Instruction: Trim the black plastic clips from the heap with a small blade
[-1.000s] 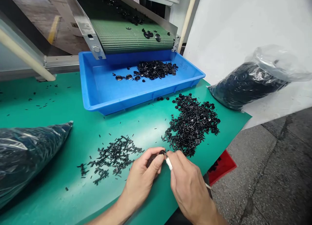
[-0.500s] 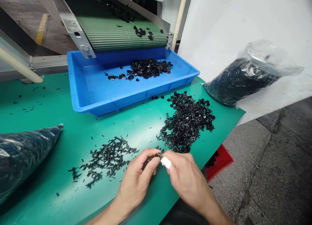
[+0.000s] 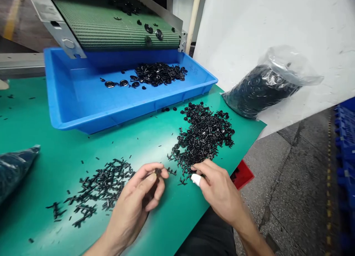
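Green smooth tabletop (image 3: 172,219), lower left to centre. Blue rectangular plastic tray (image 3: 133,113), upper left, a mound of glossy black rounds (image 3: 158,74) inside. Clear plastic bag filled with black pieces (image 3: 255,91), upper right.

Heap of black stemmed discs (image 3: 205,132), right of centre: large, apparently the portion outstanding. Pile of black twig-shaped pieces (image 3: 108,180), lower left: smaller, set apart, apparently the portion done with. Stage, by judgement: under way, much left.

Left hand (image 3: 133,196), bottom centre: small dark piece (image 3: 157,171) pinched between thumb and fingertip. Right hand (image 3: 219,189), lower right, white-wrapped thumb (image 3: 196,179), fingers curved at the heap's near edge; whether anything is gripped, cannot tell.
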`<state>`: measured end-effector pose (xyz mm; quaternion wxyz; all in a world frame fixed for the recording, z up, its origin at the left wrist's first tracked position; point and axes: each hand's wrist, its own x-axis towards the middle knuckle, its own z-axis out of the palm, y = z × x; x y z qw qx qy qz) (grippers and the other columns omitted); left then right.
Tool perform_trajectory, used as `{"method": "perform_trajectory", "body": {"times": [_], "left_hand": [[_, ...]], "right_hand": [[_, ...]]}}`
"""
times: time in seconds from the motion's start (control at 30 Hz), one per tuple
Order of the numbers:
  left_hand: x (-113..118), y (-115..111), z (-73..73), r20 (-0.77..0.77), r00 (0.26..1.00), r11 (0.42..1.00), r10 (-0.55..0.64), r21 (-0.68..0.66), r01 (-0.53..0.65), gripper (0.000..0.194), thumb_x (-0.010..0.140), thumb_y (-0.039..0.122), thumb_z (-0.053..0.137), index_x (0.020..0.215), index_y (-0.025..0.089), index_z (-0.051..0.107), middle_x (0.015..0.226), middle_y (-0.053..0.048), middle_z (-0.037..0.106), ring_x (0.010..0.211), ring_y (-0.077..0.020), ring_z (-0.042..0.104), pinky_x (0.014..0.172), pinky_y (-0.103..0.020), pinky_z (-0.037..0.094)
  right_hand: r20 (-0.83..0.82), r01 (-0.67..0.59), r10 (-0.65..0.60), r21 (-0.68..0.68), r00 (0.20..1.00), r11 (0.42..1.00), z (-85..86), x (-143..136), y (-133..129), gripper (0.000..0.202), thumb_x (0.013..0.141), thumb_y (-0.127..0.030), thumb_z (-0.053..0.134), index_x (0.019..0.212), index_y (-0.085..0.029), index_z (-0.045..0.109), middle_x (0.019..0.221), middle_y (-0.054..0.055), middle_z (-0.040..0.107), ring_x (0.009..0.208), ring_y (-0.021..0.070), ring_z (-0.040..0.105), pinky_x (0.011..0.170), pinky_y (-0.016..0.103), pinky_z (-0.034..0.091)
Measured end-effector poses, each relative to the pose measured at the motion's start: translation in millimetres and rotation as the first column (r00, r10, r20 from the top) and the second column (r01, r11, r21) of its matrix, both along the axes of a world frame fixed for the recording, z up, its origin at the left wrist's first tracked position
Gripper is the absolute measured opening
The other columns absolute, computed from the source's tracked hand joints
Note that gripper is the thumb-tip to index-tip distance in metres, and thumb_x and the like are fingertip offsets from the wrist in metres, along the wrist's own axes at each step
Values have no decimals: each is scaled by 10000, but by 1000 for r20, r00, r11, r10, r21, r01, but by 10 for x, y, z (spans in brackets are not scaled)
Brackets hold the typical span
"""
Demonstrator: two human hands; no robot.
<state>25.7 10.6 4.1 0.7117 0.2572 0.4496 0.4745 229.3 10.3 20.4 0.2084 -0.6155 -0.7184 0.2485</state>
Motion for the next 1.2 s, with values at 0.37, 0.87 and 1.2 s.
{"method": "perform_trajectory", "body": {"times": [0.37, 0.87, 1.2], "left_hand": [[-24, -47, -66, -53, 989, 988, -135, 74, 139, 395, 898, 506, 578, 699, 170, 635, 640, 10, 586, 452, -57, 301, 456, -219, 224], [-16, -10, -53, 0, 988, 988, -155, -15, 155, 416, 870, 561, 572, 823, 165, 691, 520, 55, 434, 435, -73, 259, 409, -221, 159], [68, -25, 16, -233, 937, 954, -259, 90, 286, 340, 891, 535, 555, 898, 195, 562, 577, 72, 486, 456, -84, 340, 448, -229, 246]], "right_hand": [[111, -9, 2, 64, 994, 998, -52, -163, -5, 326, 886, -22, 404, 1007, -207, 644, 988, 42, 608, 899, 175, 619, 812, 289, 452], [317, -73, 43, 84, 947, 994, -60, -204, 30, 328, 916, -51, 412, 1098, -196, 643, 997, 58, 601, 798, 185, 637, 642, 272, 458], [98, -92, 73, 203, 992, 975, 28, -257, -53, 382, 902, -39, 346, 1134, -184, 613, 1005, 73, 611, 891, 194, 639, 797, 316, 514]]}}
